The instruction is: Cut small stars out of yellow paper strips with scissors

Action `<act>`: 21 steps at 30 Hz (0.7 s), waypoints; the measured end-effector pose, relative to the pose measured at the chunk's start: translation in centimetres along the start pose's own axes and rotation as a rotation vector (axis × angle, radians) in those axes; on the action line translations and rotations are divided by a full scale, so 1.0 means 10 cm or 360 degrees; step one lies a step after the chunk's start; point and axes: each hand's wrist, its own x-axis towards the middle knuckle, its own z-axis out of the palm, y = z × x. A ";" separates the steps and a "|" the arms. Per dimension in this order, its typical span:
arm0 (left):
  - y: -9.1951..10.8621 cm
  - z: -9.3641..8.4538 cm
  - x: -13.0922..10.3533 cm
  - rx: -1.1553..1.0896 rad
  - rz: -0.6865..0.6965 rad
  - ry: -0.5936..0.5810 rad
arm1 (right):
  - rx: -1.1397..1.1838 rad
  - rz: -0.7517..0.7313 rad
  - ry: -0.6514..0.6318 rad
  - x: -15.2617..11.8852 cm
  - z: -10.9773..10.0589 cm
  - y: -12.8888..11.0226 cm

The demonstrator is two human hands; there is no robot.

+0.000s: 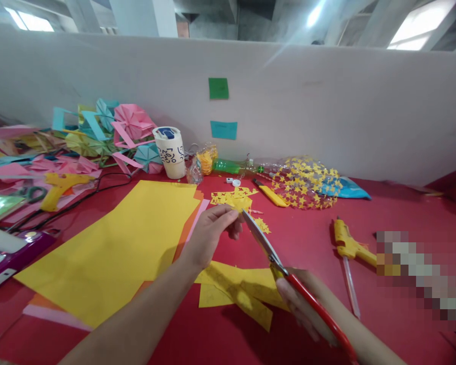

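My left hand (218, 225) is closed in a pinch on a small yellow paper piece (240, 210), mostly hidden by the fingers. My right hand (302, 299) grips red-handled scissors (268, 248), whose blade tips reach up to that piece. Whether the blades are parted is hard to see. Below the hands lie several yellow paper strips (253, 289), overlapping on the red table (197, 339). Just beyond my left hand are yellow cut-out scraps (231, 195) with star-shaped holes and a few small yellow stars (263, 225).
Yellow sheets (137, 238) cover the left side over orange and pink ones. A glue gun (345, 241) lies right, another (59, 187) left. Behind stand a white cup (171, 154), a yellow cutter (271, 193) and a star-covered clear bottle piece (306, 182). Folded paper flowers (133, 119) pile up far left.
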 end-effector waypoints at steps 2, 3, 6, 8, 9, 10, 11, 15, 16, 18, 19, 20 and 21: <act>0.01 0.00 0.00 0.0001 0.0034 0.0036 | 0.0010 -0.0002 0.0005 0.00 0.01 0.02; 0.01 0.00 0.01 0.0001 0.0044 0.0048 | 0.0015 0.0001 0.0008 0.00 0.01 0.02; 0.01 -0.01 0.01 0.0024 0.0059 0.0056 | 0.0036 0.0049 -0.0034 -0.02 -0.01 -0.03; 0.01 -0.02 0.01 0.0046 0.0075 0.0051 | 0.0068 0.0131 -0.0090 -0.05 -0.02 -0.09; 0.01 -0.02 0.01 0.0054 0.0083 0.0044 | 0.0087 0.0157 -0.0109 -0.06 -0.02 -0.13; 0.00 -0.03 0.02 0.0058 0.0089 0.0036 | 0.0100 0.0136 -0.0117 -0.06 -0.03 -0.15; 0.00 -0.03 0.02 0.0060 0.0095 0.0026 | 0.0100 0.0088 -0.0113 -0.07 -0.03 -0.18; 0.00 -0.04 0.02 0.0051 0.0095 0.0000 | 0.0048 -0.0058 -0.0113 -0.07 -0.04 -0.19; 0.00 -0.05 0.02 0.0046 0.0095 -0.0004 | 0.0047 -0.0046 -0.0131 -0.06 -0.05 -0.19; 0.01 -0.05 0.02 0.0039 0.0094 -0.0017 | 0.0070 -0.0014 -0.0172 -0.07 -0.06 -0.16; 0.01 -0.05 0.02 0.0039 0.0093 -0.0024 | 0.0083 0.0004 -0.0189 -0.06 -0.06 -0.15; 0.01 -0.06 0.02 0.0039 0.0091 -0.0030 | 0.0090 0.0026 -0.0202 -0.06 -0.06 -0.12; 0.01 -0.06 0.02 0.0042 0.0089 -0.0035 | 0.0097 0.0048 -0.0218 -0.05 -0.07 -0.09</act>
